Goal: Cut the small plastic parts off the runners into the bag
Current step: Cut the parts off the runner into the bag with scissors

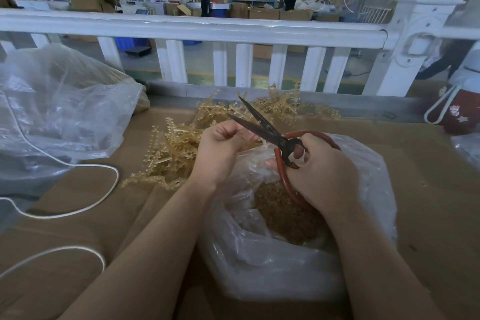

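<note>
On the cardboard-covered tabletop [428, 189], behind a white railing [192, 28], a large crumpled plastic sack [59, 112] fills the left side. Nearer the middle sits the open clear bag [272, 262], already holding a heap of small amber parts [283, 218]. Beyond it lies a loose pile of amber runners [176, 148], spread toward the railing. The scissors [262, 125], with red handle loops, are held above the bag mouth, blades parted wide and pointing up and away. The right hand [319, 171] has its grip curled through the loops. The left hand [223, 148] has its fingers closed, apparently pinching a runner piece beside the lower blade, though the piece itself is mostly hidden.

The left fingertips sit very close to the blades, so a hasty closing cut could nick them. Cut parts could also spring past the bag's rim onto the tabletop if the cut happens off to the side.
</note>
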Action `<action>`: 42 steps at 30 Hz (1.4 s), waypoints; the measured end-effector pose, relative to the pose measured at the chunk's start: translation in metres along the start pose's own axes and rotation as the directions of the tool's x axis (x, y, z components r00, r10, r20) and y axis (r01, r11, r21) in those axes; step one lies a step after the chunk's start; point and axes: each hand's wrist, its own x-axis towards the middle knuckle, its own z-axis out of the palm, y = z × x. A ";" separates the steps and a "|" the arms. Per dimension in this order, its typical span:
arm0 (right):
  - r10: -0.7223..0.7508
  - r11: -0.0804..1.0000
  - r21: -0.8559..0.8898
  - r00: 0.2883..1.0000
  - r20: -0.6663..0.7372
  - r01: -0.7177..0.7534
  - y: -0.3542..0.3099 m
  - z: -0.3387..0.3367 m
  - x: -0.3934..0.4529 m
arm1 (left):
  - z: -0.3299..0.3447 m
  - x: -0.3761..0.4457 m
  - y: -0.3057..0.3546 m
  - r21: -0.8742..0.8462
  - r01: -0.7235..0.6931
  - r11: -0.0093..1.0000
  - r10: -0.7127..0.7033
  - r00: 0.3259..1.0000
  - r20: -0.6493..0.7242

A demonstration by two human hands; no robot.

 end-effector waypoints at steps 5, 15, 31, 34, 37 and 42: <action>-0.009 1.000 0.003 0.999 -0.053 0.009 -0.002 -0.002 -0.001 | 0.001 0.000 0.001 -0.029 -0.006 1.000 0.007 1.000 0.023; -0.047 0.999 0.015 0.994 -0.099 0.049 -0.002 -0.003 -0.003 | -0.001 0.000 0.000 -0.033 0.001 0.999 0.000 0.999 0.032; -0.034 0.998 0.049 0.998 -0.049 0.037 0.000 -0.001 0.000 | 0.004 0.001 0.000 -0.056 0.029 0.998 -0.028 0.999 0.015; -0.012 0.993 0.116 0.999 -0.029 0.015 0.001 0.002 0.000 | 0.006 0.000 0.000 -0.060 0.053 0.997 -0.051 0.998 0.028; 0.003 0.971 0.240 0.998 -0.060 0.012 0.000 0.003 0.000 | 0.008 -0.001 -0.002 -0.007 0.119 0.993 -0.119 0.992 0.051; 0.070 0.929 0.362 0.997 0.019 -0.072 -0.004 0.003 0.003 | 0.014 -0.003 -0.003 0.031 0.163 0.986 -0.165 0.982 0.090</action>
